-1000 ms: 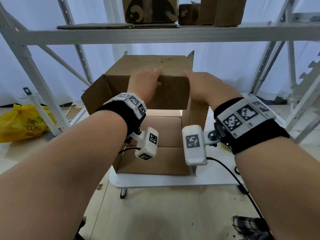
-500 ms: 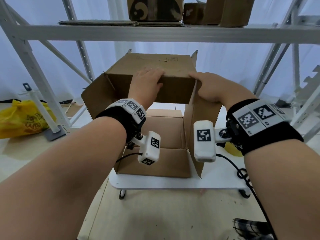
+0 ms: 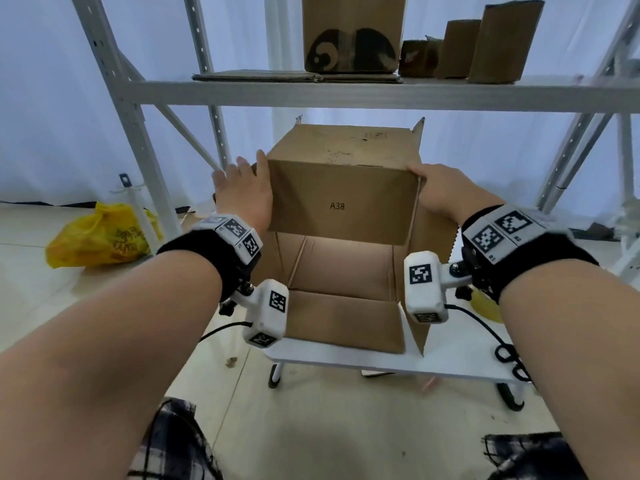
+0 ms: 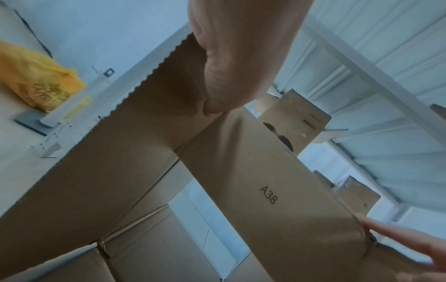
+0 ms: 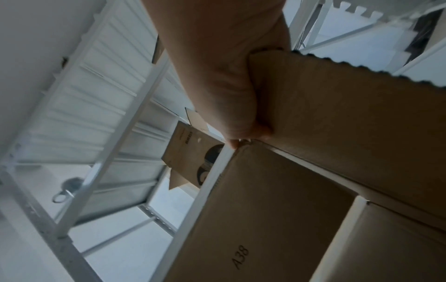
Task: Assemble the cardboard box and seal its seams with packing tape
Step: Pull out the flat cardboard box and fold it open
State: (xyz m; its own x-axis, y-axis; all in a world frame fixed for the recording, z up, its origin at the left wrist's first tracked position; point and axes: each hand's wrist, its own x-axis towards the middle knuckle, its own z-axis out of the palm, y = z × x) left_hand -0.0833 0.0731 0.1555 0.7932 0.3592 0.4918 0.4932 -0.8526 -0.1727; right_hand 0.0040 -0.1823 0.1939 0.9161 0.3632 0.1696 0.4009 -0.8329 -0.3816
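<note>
Metal shelf [image 3: 346, 93] runs right above the work area, carrying a printed carton [image 3: 351, 32], a few smaller cartons [image 3: 485, 46] and flat cardboard sheets [image 3: 277, 77]. Yellow bag [image 3: 100, 237] sits on the floor to your left, behind a rack upright [image 3: 138, 161]. Wrist camera cable [image 3: 502, 348] dangles over the counter's right edge.

Cardboard box [image 3: 343, 202] lies on its side on the white counter [image 3: 450, 370], open end facing you. Interior looks empty; back-end flaps appear folded shut. Top flap marked "A38" hangs down over the opening, bottom flap lies flat on the counter, right flap [image 3: 429, 271] stands out toward you with its serrated edge showing.

Your left hand [image 3: 246, 195] is at the box's upper left corner, fingers mostly straight, spread against the left side flap [image 4: 108, 162], thumb at the corner. Your right hand [image 3: 446, 192] is at the upper right corner, thumb and fingers pinching the right flap near its fold.
</note>
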